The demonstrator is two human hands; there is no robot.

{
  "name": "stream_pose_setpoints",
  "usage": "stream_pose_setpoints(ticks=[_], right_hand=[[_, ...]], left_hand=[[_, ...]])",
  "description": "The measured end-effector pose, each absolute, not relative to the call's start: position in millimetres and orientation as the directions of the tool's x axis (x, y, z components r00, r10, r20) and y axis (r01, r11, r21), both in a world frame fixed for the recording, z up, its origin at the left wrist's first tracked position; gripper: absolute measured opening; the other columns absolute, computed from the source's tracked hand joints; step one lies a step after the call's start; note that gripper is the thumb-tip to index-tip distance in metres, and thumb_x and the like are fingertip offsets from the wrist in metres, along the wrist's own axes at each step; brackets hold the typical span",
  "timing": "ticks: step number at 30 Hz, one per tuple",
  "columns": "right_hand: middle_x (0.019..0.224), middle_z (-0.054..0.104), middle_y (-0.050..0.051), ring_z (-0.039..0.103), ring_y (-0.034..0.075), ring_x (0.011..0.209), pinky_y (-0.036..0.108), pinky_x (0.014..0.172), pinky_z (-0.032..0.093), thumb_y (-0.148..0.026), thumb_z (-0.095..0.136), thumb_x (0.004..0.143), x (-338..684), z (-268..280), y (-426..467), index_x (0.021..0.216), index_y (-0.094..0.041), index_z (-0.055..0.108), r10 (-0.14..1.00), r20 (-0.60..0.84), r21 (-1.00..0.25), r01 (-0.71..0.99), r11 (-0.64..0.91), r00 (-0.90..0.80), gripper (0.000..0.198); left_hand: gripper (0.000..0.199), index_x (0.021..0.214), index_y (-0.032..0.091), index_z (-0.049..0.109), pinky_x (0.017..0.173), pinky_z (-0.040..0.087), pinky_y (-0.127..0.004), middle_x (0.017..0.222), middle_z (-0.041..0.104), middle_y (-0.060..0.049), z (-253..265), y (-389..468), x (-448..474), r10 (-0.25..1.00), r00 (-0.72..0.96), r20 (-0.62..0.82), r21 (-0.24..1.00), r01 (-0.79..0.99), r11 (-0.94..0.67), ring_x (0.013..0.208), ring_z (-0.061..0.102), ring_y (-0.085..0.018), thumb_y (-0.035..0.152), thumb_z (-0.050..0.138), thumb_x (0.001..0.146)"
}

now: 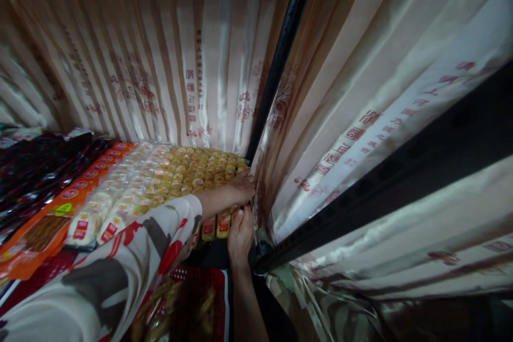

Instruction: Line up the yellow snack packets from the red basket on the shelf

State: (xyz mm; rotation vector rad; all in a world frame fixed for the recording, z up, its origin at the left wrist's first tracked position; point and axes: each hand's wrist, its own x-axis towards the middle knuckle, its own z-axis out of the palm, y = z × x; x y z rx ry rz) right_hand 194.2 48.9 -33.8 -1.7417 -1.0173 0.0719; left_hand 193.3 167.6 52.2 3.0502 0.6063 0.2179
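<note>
Rows of small yellow-wrapped packets (188,171) with red labels lie close together on the display. My left hand (240,187) reaches across them from a floral sleeve (132,246) to the right end of the rows, by the curtain. Its fingers are bent down, and what they grip is hidden. Just below it, my right hand (241,230) is curled with the thumb up, beside the front yellow packets (216,226). Whatever lies between its fingers is too dark and small to make out. The two hands nearly touch.
A pleated, printed curtain (160,64) hangs behind and to the right. A black upright post (276,59) and a black rail (360,192) meet near my hands. White packets (96,214), an orange package (48,224) and dark packages (36,171) lie leftward. Below is a red basket (222,288).
</note>
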Motion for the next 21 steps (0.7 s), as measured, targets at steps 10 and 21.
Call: stream_pose_setpoints(ticks=[10, 21], right_hand=[[0.126, 0.051, 0.023, 0.045, 0.027, 0.12, 0.046, 0.099, 0.035, -0.039, 0.024, 0.091, 200, -32, 44, 0.123, -0.005, 0.048, 0.652, 0.421, -0.825, 0.565, -0.014, 0.631, 0.052], [0.083, 0.066, 0.006, 0.061, 0.015, 0.077, 0.028, 0.074, 0.047, -0.032, 0.039, 0.088, 117, -16, -45, 0.105, -0.016, 0.058, 0.93, 0.254, -0.855, 0.511, 0.086, 0.268, 0.03]], left_hand=[[0.025, 0.096, 0.015, 0.065, 0.108, 0.027, -0.036, 0.112, 0.062, -0.007, 88, 124, 152, 0.41, 0.847, 0.338, 0.202, 0.36, -0.911, 0.122, 0.04, -0.021, 0.015, 0.045, 0.082], [0.022, 0.084, 0.019, 0.059, 0.08, 0.048, -0.029, 0.087, 0.066, -0.004, -37, -41, -34, 0.968, 0.194, -0.161, 0.722, 0.692, -0.019, 0.088, 0.06, -0.016, 0.013, 0.038, 0.081]])
